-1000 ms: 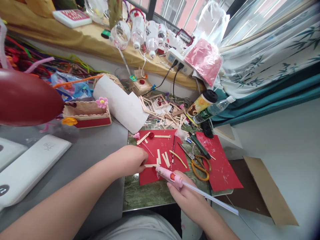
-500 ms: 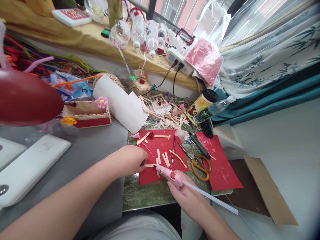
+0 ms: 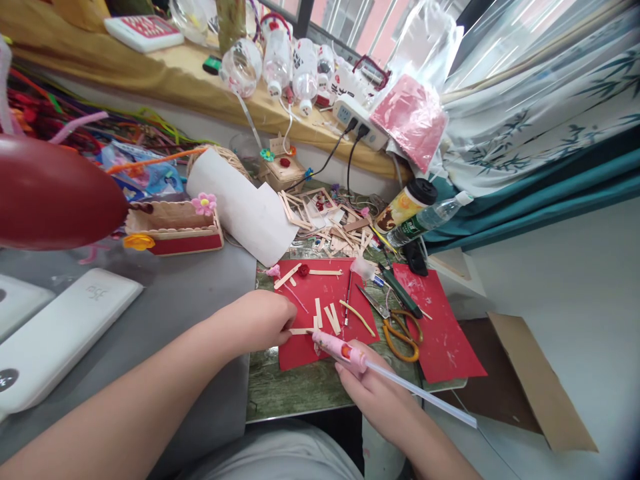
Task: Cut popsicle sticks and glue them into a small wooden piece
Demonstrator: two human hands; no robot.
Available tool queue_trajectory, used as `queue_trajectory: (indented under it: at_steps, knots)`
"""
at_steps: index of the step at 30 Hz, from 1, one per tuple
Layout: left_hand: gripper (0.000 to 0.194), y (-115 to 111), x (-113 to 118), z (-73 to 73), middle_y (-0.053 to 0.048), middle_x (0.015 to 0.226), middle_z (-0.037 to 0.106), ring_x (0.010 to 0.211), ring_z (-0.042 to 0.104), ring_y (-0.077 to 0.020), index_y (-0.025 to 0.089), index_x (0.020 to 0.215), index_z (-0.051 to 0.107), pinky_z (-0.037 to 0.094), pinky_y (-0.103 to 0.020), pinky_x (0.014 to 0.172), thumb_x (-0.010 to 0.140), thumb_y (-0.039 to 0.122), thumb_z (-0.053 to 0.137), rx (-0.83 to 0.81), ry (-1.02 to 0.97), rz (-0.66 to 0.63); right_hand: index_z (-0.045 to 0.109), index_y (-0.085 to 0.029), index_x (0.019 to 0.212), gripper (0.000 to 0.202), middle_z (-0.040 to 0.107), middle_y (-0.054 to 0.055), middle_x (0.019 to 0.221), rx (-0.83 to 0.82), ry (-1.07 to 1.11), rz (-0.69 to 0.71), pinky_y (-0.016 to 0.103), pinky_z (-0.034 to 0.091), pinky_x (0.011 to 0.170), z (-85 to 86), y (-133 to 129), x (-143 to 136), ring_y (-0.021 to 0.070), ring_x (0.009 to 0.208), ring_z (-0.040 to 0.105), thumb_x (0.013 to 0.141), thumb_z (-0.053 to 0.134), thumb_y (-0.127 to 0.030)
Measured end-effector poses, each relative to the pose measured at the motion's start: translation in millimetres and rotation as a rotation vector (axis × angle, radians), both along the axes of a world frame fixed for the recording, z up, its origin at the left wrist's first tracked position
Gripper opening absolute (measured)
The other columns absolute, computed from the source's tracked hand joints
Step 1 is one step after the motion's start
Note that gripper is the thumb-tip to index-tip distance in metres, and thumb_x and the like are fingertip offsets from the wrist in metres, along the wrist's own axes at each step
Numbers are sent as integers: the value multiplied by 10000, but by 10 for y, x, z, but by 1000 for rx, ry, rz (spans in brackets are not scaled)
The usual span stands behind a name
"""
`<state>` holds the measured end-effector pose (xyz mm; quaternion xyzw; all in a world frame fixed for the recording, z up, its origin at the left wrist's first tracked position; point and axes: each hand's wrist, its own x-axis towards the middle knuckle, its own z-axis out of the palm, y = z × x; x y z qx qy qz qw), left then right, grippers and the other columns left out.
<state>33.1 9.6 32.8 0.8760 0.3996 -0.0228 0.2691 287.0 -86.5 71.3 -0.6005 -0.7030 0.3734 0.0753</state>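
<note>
My right hand [image 3: 364, 377] is wrapped round a pink hot glue gun [image 3: 336, 348], a long clear glue stick [image 3: 425, 397] jutting from its back end. The gun's nozzle meets the right part of a short wooden craft stick [image 3: 301, 331]. My left hand [image 3: 270, 320] pinches that stick's left end, fingers closed. Both hands are over a red sheet [image 3: 295, 357] on the green table. Several cut stick pieces [image 3: 331, 319] lie just beyond the nozzle. A yellow pipe cleaner [image 3: 357, 317] and a thin dark rod [image 3: 348, 300] rest to their right.
Orange-handled scissors [image 3: 400, 337] and a green utility knife [image 3: 401, 292] lie right of the red sheet. Behind are a heap of craft sticks [image 3: 345, 233], a cup [image 3: 405, 205] and a bottle [image 3: 430, 219]. A flower-trimmed box [image 3: 187, 240] and a white power bank [image 3: 75, 337] stand left.
</note>
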Motion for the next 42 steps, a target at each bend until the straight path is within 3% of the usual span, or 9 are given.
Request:
queue_trajectory:
  at_steps: [8,16,29,39,42]
  knots:
    - [105,-7,-15,-76,-38,743,723,624,610,-205,228,744,670,312,-312,533,778,284,588,23,-18,-3,726,-301,1184,296,750,43,1057,42,12,-32,361,525,974,-13,-24,14,269,1072,671,971,523,-330]
    - [101,-7,-14,-55,-33,727,719,612,600,-195,227,735,667,302,-300,531,770,280,588,1,-6,10,705,-265,1263,350,750,54,1049,11,18,-64,367,507,998,33,-38,-1,263,1072,667,983,505,-330]
    - [99,-7,-14,-73,-35,726,715,611,589,-181,225,737,671,290,-293,538,770,281,597,-10,-27,14,551,-331,1459,450,653,56,1323,-79,5,-58,374,485,1044,16,-73,31,263,1232,603,1018,458,-328]
    - [98,-3,-26,-102,-30,725,711,604,579,-184,232,740,673,285,-300,531,770,288,597,-1,-27,12,666,-288,1338,413,742,58,1179,75,12,-22,353,563,930,-82,-74,105,259,1083,688,952,520,-275]
    - [89,-4,-30,-97,-24,710,703,592,567,-180,232,724,658,280,-301,526,771,282,600,2,-28,7,726,-243,1232,363,772,65,1102,196,-25,-143,319,586,832,-112,-87,248,257,999,715,907,589,-332]
